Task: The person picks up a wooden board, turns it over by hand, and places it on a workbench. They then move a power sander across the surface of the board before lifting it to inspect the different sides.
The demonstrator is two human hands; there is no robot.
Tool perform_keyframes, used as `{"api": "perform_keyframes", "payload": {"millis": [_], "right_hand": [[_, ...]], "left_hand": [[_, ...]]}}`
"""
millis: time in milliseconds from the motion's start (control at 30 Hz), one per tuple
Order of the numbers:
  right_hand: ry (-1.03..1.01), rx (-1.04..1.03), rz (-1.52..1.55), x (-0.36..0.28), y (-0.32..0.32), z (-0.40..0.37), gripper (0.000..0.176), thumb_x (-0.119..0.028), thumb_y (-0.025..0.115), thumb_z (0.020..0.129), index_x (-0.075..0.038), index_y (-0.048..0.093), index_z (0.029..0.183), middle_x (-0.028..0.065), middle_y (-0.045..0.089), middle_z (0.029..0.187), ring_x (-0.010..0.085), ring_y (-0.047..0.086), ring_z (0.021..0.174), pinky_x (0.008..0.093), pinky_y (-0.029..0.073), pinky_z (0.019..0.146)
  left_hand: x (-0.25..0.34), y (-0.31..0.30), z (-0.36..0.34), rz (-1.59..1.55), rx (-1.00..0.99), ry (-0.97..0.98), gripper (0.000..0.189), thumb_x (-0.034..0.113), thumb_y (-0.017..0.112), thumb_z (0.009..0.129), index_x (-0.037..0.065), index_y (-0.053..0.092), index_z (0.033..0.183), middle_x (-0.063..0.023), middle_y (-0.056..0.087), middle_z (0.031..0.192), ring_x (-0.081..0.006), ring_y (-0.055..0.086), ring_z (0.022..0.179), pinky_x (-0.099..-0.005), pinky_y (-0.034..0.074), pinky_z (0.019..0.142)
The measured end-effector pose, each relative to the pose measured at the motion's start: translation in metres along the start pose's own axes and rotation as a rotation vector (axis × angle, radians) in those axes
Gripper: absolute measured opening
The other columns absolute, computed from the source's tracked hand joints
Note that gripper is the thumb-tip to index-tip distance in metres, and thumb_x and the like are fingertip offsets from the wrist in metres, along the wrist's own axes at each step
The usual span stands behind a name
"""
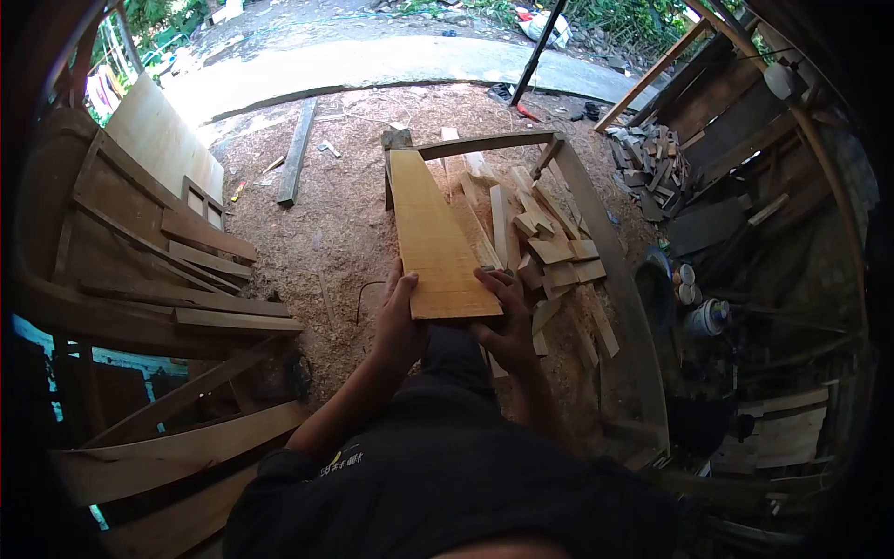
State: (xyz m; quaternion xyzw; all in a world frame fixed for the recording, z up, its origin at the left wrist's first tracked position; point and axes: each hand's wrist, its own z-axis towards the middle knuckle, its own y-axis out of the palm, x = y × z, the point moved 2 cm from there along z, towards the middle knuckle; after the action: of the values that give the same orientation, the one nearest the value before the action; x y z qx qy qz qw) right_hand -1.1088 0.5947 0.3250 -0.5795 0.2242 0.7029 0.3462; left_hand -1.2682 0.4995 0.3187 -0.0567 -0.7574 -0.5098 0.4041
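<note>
Left hand (399, 321) clasps near left corner of long pale-yellow wooden plank (433, 228), fingers together along edge. Right hand (507, 328) pinches near right corner, thumb on top face. Plank runs away from body, far end at dark upright post (395, 140) of bare grey timber frame (484, 143).

Risk, as judged: hold at near end only, so far end could slide off post, twist plank, trap fingers.

Further right, loose heap of short pale wood offcuts (549, 247) lies just beside right hand. Easily knocked, and poor footing.
</note>
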Motion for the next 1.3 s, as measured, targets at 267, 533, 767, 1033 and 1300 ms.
{"api": "perform_keyframes", "payload": {"millis": [267,533,767,1033,1300], "right_hand": [[-0.016,0.01,0.091,-0.005,0.0,0.005,0.077,-0.007,0.072,0.069,-0.006,0.062,0.146,0.0124,0.05,0.139,0.0244,0.046,0.139,0.0392,0.039,0.118],[-0.073,-0.095,0.054,-0.007,-0.011,0.03,0.075,0.003,0.072,0.072,-0.006,0.062,0.145,0.0095,0.043,0.141,0.0217,0.047,0.137,0.0335,0.042,0.116],[-0.005,-0.026,0.078,0.02,-0.011,0.031,0.083,-0.002,0.074,0.071,-0.008,0.056,0.152,0.0091,0.042,0.145,0.0217,0.044,0.141,0.0369,0.038,0.119],[-0.011,-0.014,0.375,0.008,0.0,0.055,0.091,-0.009,0.089,0.082,0.0,0.039,0.158,0.0164,0.045,0.154,0.0247,0.047,0.144,0.0385,0.04,0.119],[-0.055,0.176,0.227,-0.009,0.023,0.08,0.047,-0.009,0.082,0.093,0.001,0.048,0.124,0.0231,0.06,0.141,0.022,0.057,0.135,0.0353,0.045,0.113]], "left_hand": [[-0.007,0.001,0.007,-0.138,0.046,0.018,0.059,0.018,0.046,0.105,-0.002,0.034,0.159,-0.0195,0.052,0.148,-0.0268,0.053,0.137,-0.039,0.045,0.114],[0.0,0.017,0.017,-0.161,0.134,0.103,0.064,0.016,0.047,0.104,0.0,0.028,0.163,-0.0213,0.049,0.151,-0.0292,0.053,0.138,-0.0417,0.047,0.113],[-0.015,0.004,0.036,-0.182,0.158,0.073,0.068,0.01,0.048,0.105,0.003,0.019,0.166,-0.0196,0.04,0.159,-0.0284,0.051,0.139,-0.0409,0.045,0.115],[-0.014,-0.015,0.059,0.299,0.052,0.368,0.072,0.039,0.048,0.11,0.005,0.02,0.166,-0.0175,0.044,0.158,-0.0293,0.052,0.14,-0.045,0.039,0.118],[0.026,-0.007,0.054,0.302,-0.122,0.553,0.069,0.044,0.055,0.11,-0.002,0.036,0.158,-0.0176,0.053,0.152,-0.025,0.048,0.145,-0.0439,0.036,0.122]]}}
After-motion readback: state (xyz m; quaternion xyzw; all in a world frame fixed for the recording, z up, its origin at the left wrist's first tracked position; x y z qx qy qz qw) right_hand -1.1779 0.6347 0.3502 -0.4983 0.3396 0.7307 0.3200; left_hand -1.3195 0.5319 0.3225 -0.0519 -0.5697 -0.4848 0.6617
